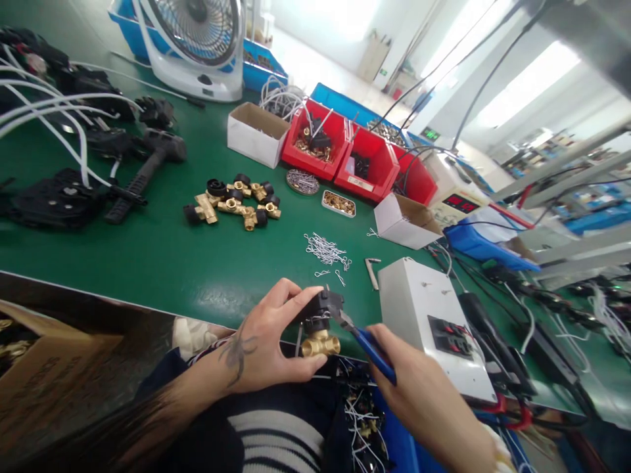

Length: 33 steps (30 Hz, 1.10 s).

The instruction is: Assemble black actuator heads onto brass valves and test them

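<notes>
Head view: the left hand is clamped round the valve, seemingly bracing it against the pliers, which the right hand grips with their tips at its black cap. Beyond the valve lie clips, probably kept handy; farther off, to its left, brass fittings.

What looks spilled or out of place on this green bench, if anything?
Mildly odd: the metal clips lie in a loose heap straight on the bench, with a few strays apart from it, while other small parts sit in a round dish. It could be deliberate. I see no obvious damage.
</notes>
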Motion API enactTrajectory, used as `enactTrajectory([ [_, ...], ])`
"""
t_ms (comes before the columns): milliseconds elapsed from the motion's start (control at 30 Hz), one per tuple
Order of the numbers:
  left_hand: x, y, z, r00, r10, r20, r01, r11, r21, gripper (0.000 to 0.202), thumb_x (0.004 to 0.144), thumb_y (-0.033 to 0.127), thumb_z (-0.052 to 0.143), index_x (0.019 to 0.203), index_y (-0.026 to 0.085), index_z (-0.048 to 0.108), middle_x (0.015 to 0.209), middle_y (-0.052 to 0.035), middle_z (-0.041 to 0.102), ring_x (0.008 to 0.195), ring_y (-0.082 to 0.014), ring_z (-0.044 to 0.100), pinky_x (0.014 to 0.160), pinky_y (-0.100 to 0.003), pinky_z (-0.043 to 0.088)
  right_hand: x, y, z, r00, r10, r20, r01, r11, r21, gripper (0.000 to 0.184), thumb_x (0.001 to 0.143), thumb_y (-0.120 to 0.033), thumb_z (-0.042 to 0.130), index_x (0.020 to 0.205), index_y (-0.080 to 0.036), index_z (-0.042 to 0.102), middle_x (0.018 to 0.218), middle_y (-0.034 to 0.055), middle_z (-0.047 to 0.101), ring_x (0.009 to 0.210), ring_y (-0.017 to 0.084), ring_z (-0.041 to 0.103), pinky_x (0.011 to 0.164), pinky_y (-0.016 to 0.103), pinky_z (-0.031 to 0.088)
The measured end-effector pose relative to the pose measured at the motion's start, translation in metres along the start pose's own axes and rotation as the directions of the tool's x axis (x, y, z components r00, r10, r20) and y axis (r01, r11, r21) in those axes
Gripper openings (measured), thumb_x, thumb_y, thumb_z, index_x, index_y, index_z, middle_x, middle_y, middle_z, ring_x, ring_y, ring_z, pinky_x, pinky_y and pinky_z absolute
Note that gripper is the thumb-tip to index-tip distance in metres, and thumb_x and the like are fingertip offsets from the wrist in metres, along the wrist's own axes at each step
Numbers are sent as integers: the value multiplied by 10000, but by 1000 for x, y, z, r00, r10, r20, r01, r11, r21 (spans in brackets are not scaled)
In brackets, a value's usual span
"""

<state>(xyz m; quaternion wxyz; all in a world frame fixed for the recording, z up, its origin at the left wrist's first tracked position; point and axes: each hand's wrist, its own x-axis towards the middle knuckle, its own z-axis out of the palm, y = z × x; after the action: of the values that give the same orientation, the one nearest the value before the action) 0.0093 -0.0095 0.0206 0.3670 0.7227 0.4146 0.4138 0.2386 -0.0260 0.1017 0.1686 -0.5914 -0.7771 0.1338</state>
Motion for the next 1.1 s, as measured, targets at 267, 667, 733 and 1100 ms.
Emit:
enactTrajectory([
  [267, 0, 1, 0, 1000, 5, 7, -5, 1000, 18, 714, 713, 276, 698, 1385, 210, 467, 1097, -50, 506, 963, -192, 545, 884, -364, 515, -1, -4, -2, 897, 80, -435, -58, 996, 65, 65, 881, -276, 561, 912, -221, 577, 770, 12, 636, 629, 149, 615, 569, 255, 479],
  [667, 1, 0, 1, 1000, 22, -4, -21, 1000, 22, 707, 714, 287, 697, 1379, 206, 470, 1085, -48, 510, 955, -189, 551, 876, -351, 520, -2, 0, 5, 931, 65, -359, -19, 991, 131, 23, 851, -224, 579, 864, -219, 562, 730, -9, 575, 599, 138, 573, 544, 241, 461],
  [733, 1, 0, 1, 1000, 14, 4, -14, 1000, 18, 716, 709, 290, 704, 1380, 212, 467, 1092, -48, 508, 958, -191, 554, 878, -354, 522, -1, 2, 5, 999, 29, -22, -27, 998, 65, 51, 840, -195, 534, 826, -212, 580, 655, -15, 590, 522, 137, 560, 480, 238, 424],
  [1100, 2, 0, 1, 1000, 20, 9, -21, 1000, 24, 724, 706, 284, 705, 1386, 210, 465, 1096, -52, 510, 965, -194, 553, 884, -356, 522, -3, -5, -1, 999, -29, 37, 29, 1000, -9, 113, 863, -178, 497, 801, -214, 583, 658, -3, 605, 530, 147, 560, 479, 254, 429],
])
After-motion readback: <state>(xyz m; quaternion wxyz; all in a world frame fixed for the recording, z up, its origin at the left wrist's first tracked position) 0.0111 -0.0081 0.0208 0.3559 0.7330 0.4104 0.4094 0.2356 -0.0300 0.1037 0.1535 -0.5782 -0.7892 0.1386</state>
